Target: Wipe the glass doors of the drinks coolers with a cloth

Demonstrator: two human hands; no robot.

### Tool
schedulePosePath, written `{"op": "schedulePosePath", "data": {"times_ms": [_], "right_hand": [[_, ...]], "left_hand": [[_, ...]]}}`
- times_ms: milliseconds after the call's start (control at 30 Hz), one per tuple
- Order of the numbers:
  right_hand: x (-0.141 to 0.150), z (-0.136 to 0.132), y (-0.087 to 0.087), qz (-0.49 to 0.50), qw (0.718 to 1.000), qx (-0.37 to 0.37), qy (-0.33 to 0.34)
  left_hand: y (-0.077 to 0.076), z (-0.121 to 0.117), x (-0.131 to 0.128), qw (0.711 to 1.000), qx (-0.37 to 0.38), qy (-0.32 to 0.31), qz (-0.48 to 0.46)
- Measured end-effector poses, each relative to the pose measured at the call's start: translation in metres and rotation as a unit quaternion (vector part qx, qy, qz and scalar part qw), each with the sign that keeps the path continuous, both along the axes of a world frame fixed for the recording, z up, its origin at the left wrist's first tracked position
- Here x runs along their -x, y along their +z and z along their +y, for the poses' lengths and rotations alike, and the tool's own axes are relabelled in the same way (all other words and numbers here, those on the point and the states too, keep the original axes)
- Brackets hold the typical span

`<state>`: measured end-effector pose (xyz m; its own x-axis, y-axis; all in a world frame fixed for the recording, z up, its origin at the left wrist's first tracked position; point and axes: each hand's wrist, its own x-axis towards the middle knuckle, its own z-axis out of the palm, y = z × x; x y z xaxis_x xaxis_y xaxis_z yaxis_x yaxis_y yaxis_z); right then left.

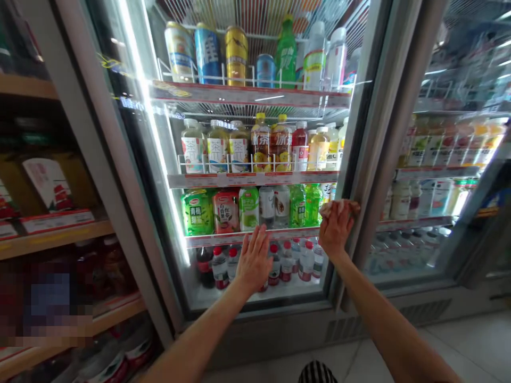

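In the head view a lit drinks fridge with a glass door (pixel 255 210) stands before me. My right hand (pixel 335 231) grips a crumpled, pinkish-brown cloth (pixel 341 207) and presses it at the right edge of the glass, beside the metal door frame (pixel 379 175). Lower and to the left, my left hand (pixel 255 260) is stretched out flat, fingers together and pointing up, with nothing in it. It is at the glass in front of the bottom rows; whether the palm touches cannot be made out.
Behind the glass, cans (pixel 237 56), tea bottles (pixel 261 143), green drink bottles (pixel 198 213) and red-capped bottles (pixel 306 260) fill the shelves. A second fridge door (pixel 435 191) adjoins on the right. Wooden shelves (pixel 56 231) with bottles stand left. Floor tiles (pixel 471 340) show below.
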<state>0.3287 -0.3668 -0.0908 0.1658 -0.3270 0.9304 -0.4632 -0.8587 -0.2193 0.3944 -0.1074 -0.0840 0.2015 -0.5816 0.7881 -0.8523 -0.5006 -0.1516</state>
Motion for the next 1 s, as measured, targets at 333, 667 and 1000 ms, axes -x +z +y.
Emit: {"op": "schedulePosePath", "data": {"times_ms": [333,667,1000], "right_hand": [[0.006,-0.017,0.007,-0.017,0.999,0.026,0.020],[-0.003,0.007,-0.008,-0.008,0.996,0.068,0.060],[-0.050,0.070,0.059,0.059,0.963,0.197,0.172]], "left_hand": [[0.018,0.005,-0.016,0.999,0.026,0.020,-0.007],[0.033,0.048,-0.049,0.990,0.087,0.107,0.011],[0.047,0.084,-0.069,0.983,0.068,0.163,0.041]]}}
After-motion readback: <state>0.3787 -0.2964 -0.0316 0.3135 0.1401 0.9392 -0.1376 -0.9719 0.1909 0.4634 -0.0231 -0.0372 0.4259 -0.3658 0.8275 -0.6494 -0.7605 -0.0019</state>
